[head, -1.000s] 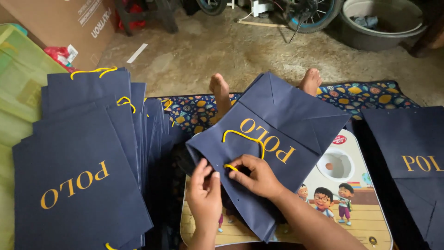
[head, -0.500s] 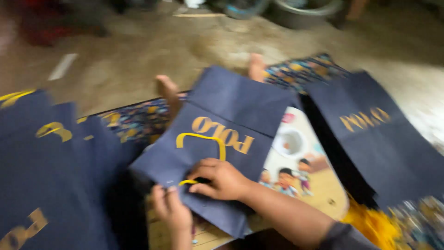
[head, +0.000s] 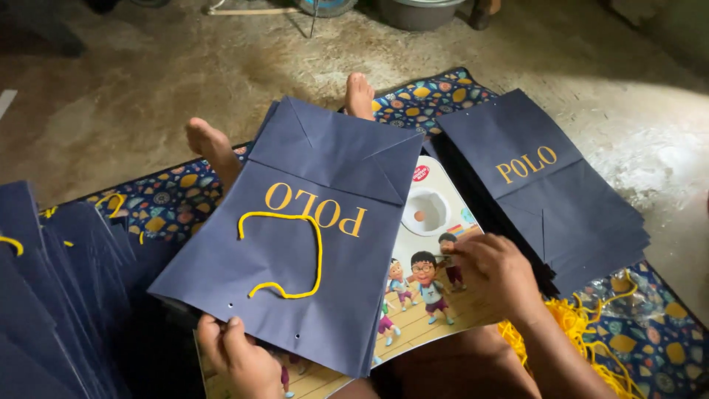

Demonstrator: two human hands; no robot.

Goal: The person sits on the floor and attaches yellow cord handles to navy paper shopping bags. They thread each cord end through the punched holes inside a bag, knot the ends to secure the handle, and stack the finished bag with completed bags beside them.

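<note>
Near the middle of the scene, a flat navy paper bag [head: 310, 229] is pinned at its near edge by the left hand [head: 238, 356], fingers closed on the paper. The right hand [head: 496, 272], half a second ago on the bag at the yellow cord handle [head: 284, 255], has been lifted away to the right and is now curled over the cartoon board [head: 428, 295]; whether anything is pinched cannot be told. One cord appears threaded. The bag's long axis runs near to far, the folded bottom pointing far, the punched opening near.
</note>
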